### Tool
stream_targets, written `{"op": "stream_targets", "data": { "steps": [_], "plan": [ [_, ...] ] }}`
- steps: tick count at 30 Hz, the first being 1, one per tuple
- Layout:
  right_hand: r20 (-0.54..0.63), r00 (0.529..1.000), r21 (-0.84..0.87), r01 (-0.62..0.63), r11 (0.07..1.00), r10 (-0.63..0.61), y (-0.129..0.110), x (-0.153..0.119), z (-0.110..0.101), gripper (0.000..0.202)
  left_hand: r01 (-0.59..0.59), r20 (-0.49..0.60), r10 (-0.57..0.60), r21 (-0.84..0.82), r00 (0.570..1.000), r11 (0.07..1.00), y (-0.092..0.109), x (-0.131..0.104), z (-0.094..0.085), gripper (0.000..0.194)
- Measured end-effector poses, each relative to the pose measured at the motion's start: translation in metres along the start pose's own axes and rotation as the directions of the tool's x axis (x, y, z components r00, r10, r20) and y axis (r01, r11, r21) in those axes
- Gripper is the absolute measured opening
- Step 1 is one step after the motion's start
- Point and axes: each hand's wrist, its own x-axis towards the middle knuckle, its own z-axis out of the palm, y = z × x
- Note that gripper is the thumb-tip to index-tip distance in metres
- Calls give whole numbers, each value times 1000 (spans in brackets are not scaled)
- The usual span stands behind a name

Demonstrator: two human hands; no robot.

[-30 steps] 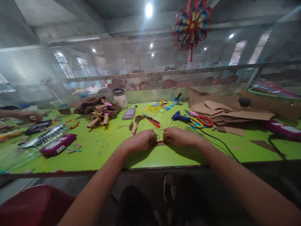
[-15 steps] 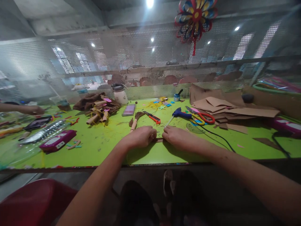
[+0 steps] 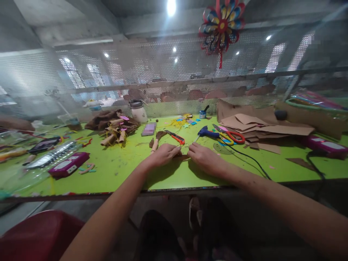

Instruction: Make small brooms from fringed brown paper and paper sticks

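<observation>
A narrow brown paper strip point(image 3: 184, 157) lies low over the green table, stretched between my two hands. Its left end is gripped by my left hand point(image 3: 165, 154), fingers closed. My right hand point(image 3: 201, 156) has its fingers closed on the other end. Just beyond them are an orange utility knife point(image 3: 176, 137) and a blue glue gun point(image 3: 208, 132), whose nozzle points at my right hand. A rolled brown paper piece with a fringed top point(image 3: 155, 144) rests beside my left hand.
The green table point(image 3: 122, 177) holds red-handled scissors point(image 3: 236, 136), stacked brown paper point(image 3: 255, 127), a purple power strip point(image 3: 69, 165), a plastic bottle point(image 3: 51, 156), paper rolls point(image 3: 114, 134) and a white jug point(image 3: 138, 110). Another person's arm point(image 3: 16, 125) reaches in at far left.
The camera view has shifted slightly. My left hand's fingers have flattened and extended toward the strip, while my right hand stays at its other end. The other person's hand has moved left.
</observation>
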Motion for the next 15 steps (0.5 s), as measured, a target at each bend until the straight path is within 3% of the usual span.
{"op": "stream_targets", "data": {
  "steps": [3, 8, 11, 15],
  "plan": [
    [-51, 999, -15, 0, 1000, -1, 2, 6, -2, 11, 40, 61, -35, -95, 998, 995, -1, -2, -3, 50],
    [-100, 992, 88, -72, 994, 80, 5, 7, 2, 14, 87, 41, -81, -163, 996, 983, -4, -3, -4, 43],
    [-113, 973, 293, -158, 943, 199, 7, 4, 3, 15, 107, 44, -102, -158, 994, 982, -7, -2, -2, 40],
    [-21, 953, 607, -227, 762, 301, 15, 8, -5, 21, 103, 47, -97, -144, 994, 984, -6, -1, -1, 37]
  ]
}}
